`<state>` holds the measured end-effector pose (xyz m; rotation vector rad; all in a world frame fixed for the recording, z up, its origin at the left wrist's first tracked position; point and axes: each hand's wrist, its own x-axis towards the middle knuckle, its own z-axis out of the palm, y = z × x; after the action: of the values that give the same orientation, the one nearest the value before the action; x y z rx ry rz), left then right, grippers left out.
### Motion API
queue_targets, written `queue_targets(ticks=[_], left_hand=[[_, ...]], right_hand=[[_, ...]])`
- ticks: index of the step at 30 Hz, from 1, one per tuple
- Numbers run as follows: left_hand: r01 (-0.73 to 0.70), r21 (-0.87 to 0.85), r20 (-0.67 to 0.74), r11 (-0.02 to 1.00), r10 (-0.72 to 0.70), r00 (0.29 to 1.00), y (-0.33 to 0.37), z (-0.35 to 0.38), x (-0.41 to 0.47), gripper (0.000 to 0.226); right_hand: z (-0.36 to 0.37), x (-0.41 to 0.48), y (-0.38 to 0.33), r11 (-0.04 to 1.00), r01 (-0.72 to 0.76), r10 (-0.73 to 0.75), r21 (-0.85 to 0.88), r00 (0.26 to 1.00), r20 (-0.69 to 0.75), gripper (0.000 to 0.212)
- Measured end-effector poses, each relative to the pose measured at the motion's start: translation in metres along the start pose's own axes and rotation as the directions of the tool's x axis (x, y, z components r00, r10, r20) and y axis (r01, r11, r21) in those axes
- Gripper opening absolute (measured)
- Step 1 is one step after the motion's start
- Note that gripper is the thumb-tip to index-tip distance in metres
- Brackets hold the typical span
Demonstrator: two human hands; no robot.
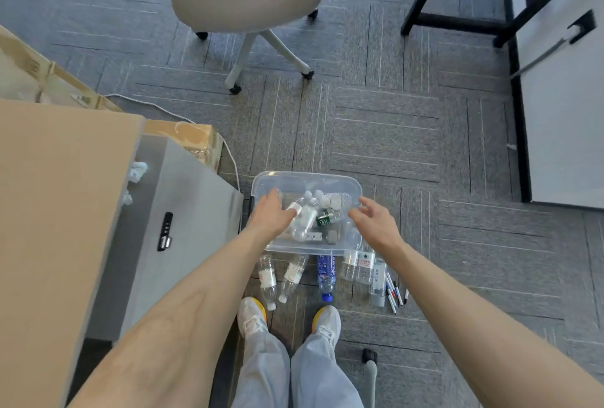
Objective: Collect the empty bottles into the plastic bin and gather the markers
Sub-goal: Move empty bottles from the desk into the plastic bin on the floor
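Grey carpet tiles (376, 133) with thin pale stripes cover the floor. A clear plastic bin (261, 183) sits on it, just ahead of the person's white shoes (251, 319). Between bin and shoes lie two clear bottles with white labels (268, 278), a blue-labelled bottle with a blue cap (326, 275) and more clear bottles (358, 265) to the right. Just beside those lie several markers (394, 293). Farther off, an office chair's wheeled base (271, 57) stands on the carpet, black table legs (457, 20) at the upper right, a white cable (153, 106) and cardboard boxes (196, 142) at the left
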<state>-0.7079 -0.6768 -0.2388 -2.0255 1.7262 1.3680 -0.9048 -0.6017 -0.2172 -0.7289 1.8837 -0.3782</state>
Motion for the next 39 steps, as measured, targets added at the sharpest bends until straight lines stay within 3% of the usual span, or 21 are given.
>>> queue_targets(ticks=[7,10,16,23,29,34,39], left_hand=[[-0.074,0.308,0.028,0.948,0.069,0.997,0.013,-0.049,-0.083,0.051],[-0.052,0.326,0.0,0.944,0.055,0.999,0.014,-0.076,-0.133,0.044],[0.014,0.189,-0.155,0.982,0.016,0.988,-0.008,-0.144,-0.229,0.047],[0.16,-0.101,-0.449,0.982,-0.188,0.873,-0.107,-0.214,-0.346,0.05],[0.293,-0.343,-0.523,0.893,-0.44,0.73,-0.222,-0.228,-0.44,0.049],[0.313,-0.508,-0.51,0.802,-0.573,0.641,-0.318,-0.218,-0.501,0.042],[0.275,-0.636,-0.465,0.721,-0.643,0.608,-0.416,-0.211,-0.536,0.036]], right_hand=[[-0.013,-0.074,-0.044,0.975,0.095,-0.078,-0.199,0.993,0.092,0.057],[-0.016,-0.113,-0.076,0.945,0.194,-0.16,-0.265,0.977,0.144,0.057],[0.002,-0.182,-0.146,0.856,0.409,-0.354,-0.316,0.91,0.217,0.053],[0.095,-0.263,-0.232,0.57,0.715,-0.538,-0.405,0.697,0.474,0.054],[0.213,-0.337,-0.259,0.376,0.865,-0.515,-0.333,0.493,0.701,0.056],[0.323,-0.403,-0.256,0.28,0.915,-0.454,-0.291,0.393,0.8,0.056],[0.424,-0.458,-0.234,0.261,0.916,-0.373,-0.306,0.388,0.843,0.056]])
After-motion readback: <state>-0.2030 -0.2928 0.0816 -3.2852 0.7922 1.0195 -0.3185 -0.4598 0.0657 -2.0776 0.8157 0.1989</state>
